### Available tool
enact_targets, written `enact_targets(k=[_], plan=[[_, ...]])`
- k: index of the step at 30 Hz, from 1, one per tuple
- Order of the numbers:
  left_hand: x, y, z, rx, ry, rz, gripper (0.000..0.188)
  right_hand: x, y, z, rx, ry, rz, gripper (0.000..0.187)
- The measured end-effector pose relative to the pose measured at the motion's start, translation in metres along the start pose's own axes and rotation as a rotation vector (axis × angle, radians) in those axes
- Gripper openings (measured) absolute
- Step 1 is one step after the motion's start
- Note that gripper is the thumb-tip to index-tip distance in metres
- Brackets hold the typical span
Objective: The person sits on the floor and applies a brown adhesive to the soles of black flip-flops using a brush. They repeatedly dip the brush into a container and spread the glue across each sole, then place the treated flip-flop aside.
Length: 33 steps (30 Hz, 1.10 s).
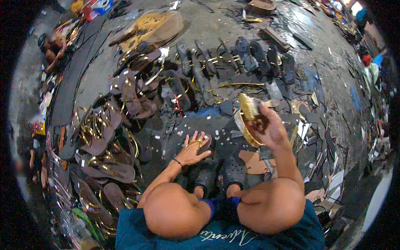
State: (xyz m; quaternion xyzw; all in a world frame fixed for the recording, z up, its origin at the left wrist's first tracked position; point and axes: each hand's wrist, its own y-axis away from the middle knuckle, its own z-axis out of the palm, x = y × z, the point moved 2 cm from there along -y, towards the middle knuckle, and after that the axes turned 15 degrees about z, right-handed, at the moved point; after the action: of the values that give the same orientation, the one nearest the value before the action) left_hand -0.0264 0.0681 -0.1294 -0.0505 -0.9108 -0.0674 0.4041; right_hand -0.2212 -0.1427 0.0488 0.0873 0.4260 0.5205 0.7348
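Observation:
My right hand (pixel 273 127) is closed around a brush with pale yellow bristles (pixel 249 106). The brush is raised over a round tub with a yellow crusted rim (pixel 246 134) and brown inside. My left hand (pixel 193 151), its fingers spread, lies flat on a dark sandal (pixel 206 146) with a gold strap. Most of that sandal is hidden under the fingers. Just below are my feet in black clogs (pixel 234 171). A brown cut-out sheet (pixel 253 161) lies by the right clog.
Brown sandals with gold straps (pixel 98 141) crowd the left side. A row of dark sandals (pixel 260 56) stretches across the far side. Scraps and strips (pixel 329 143) litter the right. A yellow-stained board (pixel 152 27) lies at the back. Another person (pixel 54 50) sits at the far left.

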Motion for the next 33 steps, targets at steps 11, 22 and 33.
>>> enact_targets(k=[11, 22, 33], plan=[[0.086, -0.062, -0.101, 0.85, 1.546, -0.193, 0.04, 0.025, -0.042, 0.075, 0.267, 0.98, -0.847, 0.025], [0.108, -0.064, -0.105, 0.876, 1.505, -0.204, 0.042, 0.031, -0.034, 0.08, 0.289, 0.962, -1.022, 0.022], [0.099, -0.061, -0.109, 1.093, 1.056, -0.01, 0.045, 0.062, -0.047, 0.07, 0.267, 0.38, -0.527, 0.027]])
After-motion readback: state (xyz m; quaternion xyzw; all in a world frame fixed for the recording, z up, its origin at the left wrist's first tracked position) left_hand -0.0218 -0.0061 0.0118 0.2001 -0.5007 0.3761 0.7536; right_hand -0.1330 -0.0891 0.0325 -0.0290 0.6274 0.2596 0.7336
